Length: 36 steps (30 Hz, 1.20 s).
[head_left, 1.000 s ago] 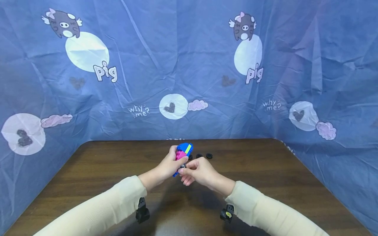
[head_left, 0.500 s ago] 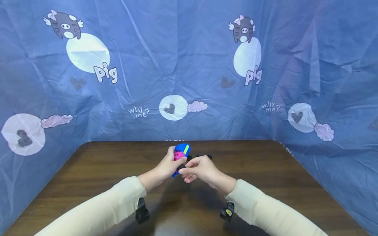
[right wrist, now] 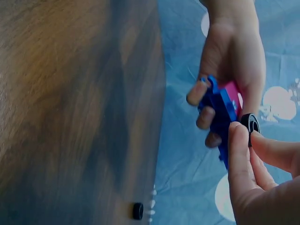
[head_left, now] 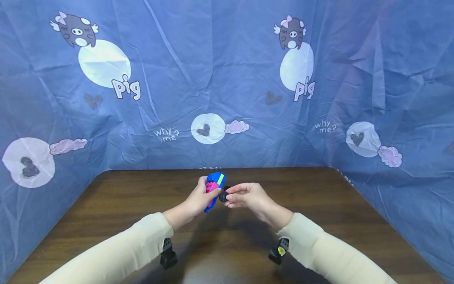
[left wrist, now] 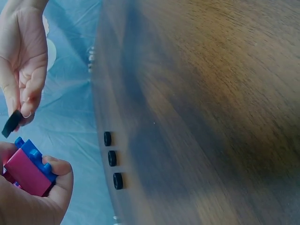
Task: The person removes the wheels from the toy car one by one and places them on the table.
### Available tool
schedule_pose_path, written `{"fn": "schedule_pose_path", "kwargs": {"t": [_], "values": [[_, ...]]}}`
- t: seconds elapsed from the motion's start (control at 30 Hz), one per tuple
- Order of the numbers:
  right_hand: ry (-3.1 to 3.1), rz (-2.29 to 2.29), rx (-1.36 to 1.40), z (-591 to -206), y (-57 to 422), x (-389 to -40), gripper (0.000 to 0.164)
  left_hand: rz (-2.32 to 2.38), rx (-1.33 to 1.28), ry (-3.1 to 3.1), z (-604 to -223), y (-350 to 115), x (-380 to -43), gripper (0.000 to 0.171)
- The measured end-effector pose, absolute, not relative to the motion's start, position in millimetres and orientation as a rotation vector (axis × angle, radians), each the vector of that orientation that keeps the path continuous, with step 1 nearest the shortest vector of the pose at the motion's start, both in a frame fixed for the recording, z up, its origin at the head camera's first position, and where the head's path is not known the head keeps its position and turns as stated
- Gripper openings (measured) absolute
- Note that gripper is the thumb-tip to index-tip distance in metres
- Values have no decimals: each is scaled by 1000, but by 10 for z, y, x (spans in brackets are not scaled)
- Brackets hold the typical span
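My left hand (head_left: 194, 201) grips a blue and pink toy block build (head_left: 214, 178) with a lime stripe, held above the table. In the left wrist view, blue studs and an axle-like peg stand out beside its pink block (left wrist: 29, 172). Between the thumb and fingertips of my right hand (head_left: 251, 198) is a small black toy wheel (head_left: 222, 196). It is pinched just to the right of the build; from the right wrist view its ringed face (right wrist: 253, 124) shows close to the blue part (right wrist: 220, 110).
Three more black wheels lie in a row near the far edge of the brown wooden table (head_left: 142, 189); the left wrist view shows the middle wheel (left wrist: 112, 158). A blue printed cloth (head_left: 227, 79) hangs behind the table and along both sides.
My right hand has drawn back to the right and up with the wheel, away from the build's lower part. The left hand has shifted slightly left. Wheels on the table became mostly hidden behind the right hand.
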State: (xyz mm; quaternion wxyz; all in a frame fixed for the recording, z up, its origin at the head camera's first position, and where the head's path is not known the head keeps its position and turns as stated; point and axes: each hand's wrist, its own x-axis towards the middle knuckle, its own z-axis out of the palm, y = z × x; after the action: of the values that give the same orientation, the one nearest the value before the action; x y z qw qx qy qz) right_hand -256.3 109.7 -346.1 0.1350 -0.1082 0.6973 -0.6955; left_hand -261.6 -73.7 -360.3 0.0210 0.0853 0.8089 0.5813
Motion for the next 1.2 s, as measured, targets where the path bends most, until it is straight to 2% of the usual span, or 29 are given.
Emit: {"fn": "schedule_pose_path", "kwargs": {"t": [0.63, 1.2], "values": [[2065, -2138, -123, -3536, 1477, -2774, 29, 1720, 186, 2411, -3616, -841, -2543, 60], [2160, -2077, 70, -3574, 1821, -3030, 31, 1733, 219, 2413, -3651, -822, -2485, 52]]}}
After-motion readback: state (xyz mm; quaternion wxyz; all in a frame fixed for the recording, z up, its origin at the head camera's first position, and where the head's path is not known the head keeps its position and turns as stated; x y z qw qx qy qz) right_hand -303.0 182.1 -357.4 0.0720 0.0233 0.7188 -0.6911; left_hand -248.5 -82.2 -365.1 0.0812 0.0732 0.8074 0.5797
